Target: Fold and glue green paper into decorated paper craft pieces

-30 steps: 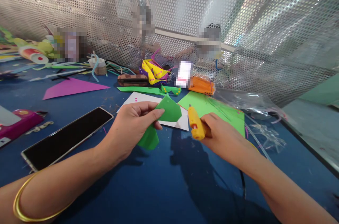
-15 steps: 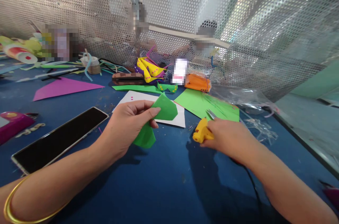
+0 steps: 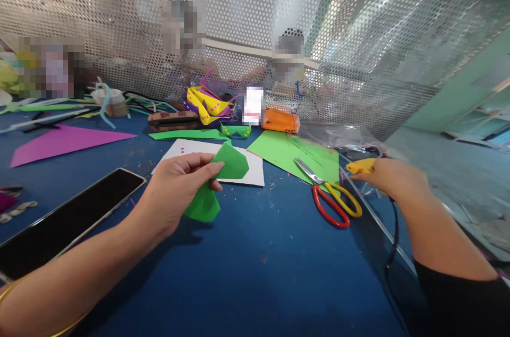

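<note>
Between the thumb and fingers of my left hand (image 3: 185, 180) is a cut piece of green foam sheet or paper (image 3: 231, 160), one part above the fingers and another below. My right hand (image 3: 400, 172) grips a yellow glue gun (image 3: 360, 166) past the table's right edge, its black cord (image 3: 394, 241) hanging down; the fingers hide most of its body. Scissors (image 3: 329, 193) with one red and one yellow handle lie on the table between my hands, their blades over a light green sheet (image 3: 279, 151). Behind my left hand lies a white sheet (image 3: 255, 171).
A phone (image 3: 75, 220) and a purple sheet (image 3: 75, 143) lie at left. Toward the mesh wall (image 3: 247, 2) are a green mask-like cutout (image 3: 237, 131), a yellow and purple folded piece (image 3: 207, 106), an orange packet (image 3: 281, 120) and a cup (image 3: 113, 102) near coloured strips.
My right hand has moved right with the glue gun, uncovering the scissors on the table. My left hand still holds the green piece. The view has turned somewhat to the right.
</note>
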Demonstrator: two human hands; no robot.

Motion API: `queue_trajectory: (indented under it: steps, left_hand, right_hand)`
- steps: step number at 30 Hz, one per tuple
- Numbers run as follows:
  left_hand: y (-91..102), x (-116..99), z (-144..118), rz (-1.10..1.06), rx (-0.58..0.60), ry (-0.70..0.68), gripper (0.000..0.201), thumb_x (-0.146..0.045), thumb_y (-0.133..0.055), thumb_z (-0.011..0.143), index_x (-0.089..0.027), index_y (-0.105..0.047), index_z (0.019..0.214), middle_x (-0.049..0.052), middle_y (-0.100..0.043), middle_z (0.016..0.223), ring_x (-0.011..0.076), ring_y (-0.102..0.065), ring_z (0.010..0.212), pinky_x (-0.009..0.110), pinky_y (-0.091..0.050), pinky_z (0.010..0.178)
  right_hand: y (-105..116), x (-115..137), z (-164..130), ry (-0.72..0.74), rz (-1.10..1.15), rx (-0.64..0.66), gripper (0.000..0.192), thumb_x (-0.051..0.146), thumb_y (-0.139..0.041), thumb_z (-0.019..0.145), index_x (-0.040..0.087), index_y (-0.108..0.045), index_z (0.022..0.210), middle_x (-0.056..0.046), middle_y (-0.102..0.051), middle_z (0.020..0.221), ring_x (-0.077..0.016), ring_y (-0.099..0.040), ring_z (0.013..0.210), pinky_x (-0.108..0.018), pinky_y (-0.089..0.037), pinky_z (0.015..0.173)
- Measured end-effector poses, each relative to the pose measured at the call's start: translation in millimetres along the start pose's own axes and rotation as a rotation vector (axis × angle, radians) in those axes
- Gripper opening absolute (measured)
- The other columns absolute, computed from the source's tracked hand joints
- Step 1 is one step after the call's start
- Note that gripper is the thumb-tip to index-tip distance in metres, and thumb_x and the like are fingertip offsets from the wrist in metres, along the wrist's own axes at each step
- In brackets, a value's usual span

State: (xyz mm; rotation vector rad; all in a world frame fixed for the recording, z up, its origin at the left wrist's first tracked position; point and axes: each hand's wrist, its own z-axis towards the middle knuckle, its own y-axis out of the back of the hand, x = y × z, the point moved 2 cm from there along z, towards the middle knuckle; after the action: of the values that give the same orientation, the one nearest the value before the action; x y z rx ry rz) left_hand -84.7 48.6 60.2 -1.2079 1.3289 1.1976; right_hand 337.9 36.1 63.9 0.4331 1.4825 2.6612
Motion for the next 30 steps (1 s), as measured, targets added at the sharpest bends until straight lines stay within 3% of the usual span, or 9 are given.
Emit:
queue_trajectory:
  steps: [4,9,14,17,19,21,24,27,30]
  left_hand:
    - [1.8,0.1,0.6,0.013,-0.023,-0.01,0.03,-0.041,-0.084,0.063,-0.019,-0.074,0.081,-0.001,-0.064,0.055,0.0095,-0.05,0.044,0.018,-0.038,0.039]
    - [2.6,-2.3,0.0,-0.034,-0.021,0.007,0.029,-0.04,-0.084,0.064,-0.018,-0.073,0.078,-0.002,-0.064,0.054,0.0089,-0.051,0.044,0.017,-0.04,0.039]
    - [4.3,-3.5,2.0,-0.085,-0.046,0.02,0.031,-0.038,-0.085,0.062,-0.018,-0.074,0.081,-0.002,-0.064,0.054,0.0087,-0.05,0.042,0.017,-0.041,0.038]
    - [6.0,-4.6,3.2,-0.113,-0.057,0.016,0.03,-0.039,-0.085,0.063,-0.017,-0.074,0.08,-0.001,-0.063,0.055,0.008,-0.05,0.042,0.016,-0.04,0.038]
    - [7.1,-5.8,3.9,-0.149,-0.057,0.011,0.029,-0.038,-0.084,0.065,-0.016,-0.074,0.081,-0.001,-0.063,0.056,0.0082,-0.051,0.043,0.017,-0.042,0.038]
    - [8.2,-6.6,4.5,-0.195,-0.064,0.011,0.029,-0.036,-0.084,0.065,-0.016,-0.075,0.084,-0.001,-0.063,0.056,0.0091,-0.053,0.045,0.017,-0.044,0.038]
    - [9.1,-6.3,5.5,-0.257,-0.074,0.019,0.032,-0.033,-0.084,0.065,-0.015,-0.076,0.09,-0.001,-0.062,0.057,0.0098,-0.055,0.048,0.017,-0.044,0.039]
    - [8.7,-5.4,5.9,-0.3,-0.059,0.026,0.035,-0.034,-0.086,0.063,-0.015,-0.076,0.091,0.0,-0.065,0.063,0.0098,-0.057,0.052,0.016,-0.045,0.04]
    - [7.9,-5.3,5.8,-0.318,-0.058,0.025,0.037,-0.036,-0.088,0.056,-0.016,-0.076,0.085,-0.001,-0.064,0.061,0.0101,-0.057,0.051,0.016,-0.043,0.04]
  right_hand:
    - [-3.5,-16.4,7.6,-0.113,-0.146,0.226,0.051,0.054,-0.078,0.067,0.021,-0.053,0.038,-0.005,-0.05,0.045,-0.0113,-0.036,0.039,-0.037,-0.025,0.05]
    - [-7.3,-24.0,13.1,-0.119,-0.196,0.417,0.053,0.057,-0.069,0.077,0.021,-0.058,0.04,-0.009,-0.058,0.05,-0.0139,-0.046,0.041,-0.035,-0.032,0.05]
    - [-6.8,-23.8,16.0,-0.133,-0.241,0.441,0.051,0.052,-0.073,0.075,0.02,-0.057,0.04,-0.011,-0.061,0.053,-0.013,-0.045,0.04,-0.036,-0.032,0.05]
    - [6.9,-11.7,16.4,-0.143,-0.308,0.388,0.043,0.044,-0.079,0.071,0.019,-0.058,0.043,-0.013,-0.063,0.055,-0.0144,-0.045,0.042,-0.038,-0.033,0.051]
    - [21.6,10.6,13.1,-0.104,-0.315,0.28,0.026,0.039,-0.079,0.072,0.02,-0.069,0.058,-0.013,-0.069,0.065,-0.0169,-0.051,0.049,-0.038,-0.035,0.054]
    - [34.0,46.3,5.3,-0.011,-0.104,0.166,0.013,0.034,-0.072,0.082,0.023,-0.076,0.084,-0.009,-0.074,0.081,-0.0177,-0.062,0.064,-0.037,-0.041,0.064]
    - [30.9,115.6,-12.8,0.229,0.245,0.271,0.017,0.041,-0.069,0.085,0.027,-0.076,0.092,-0.002,-0.076,0.091,-0.0174,-0.066,0.076,-0.033,-0.044,0.07]
    - [-2.2,180.4,-28.1,0.418,0.432,0.461,0.011,0.028,-0.066,0.086,0.024,-0.074,0.081,0.001,-0.075,0.084,-0.0153,-0.064,0.075,-0.03,-0.045,0.07]
    - [-54.0,218.2,-31.3,0.37,0.453,0.54,0.009,0.022,-0.065,0.085,0.021,-0.072,0.079,0.002,-0.07,0.071,-0.0127,-0.059,0.066,-0.026,-0.04,0.061]
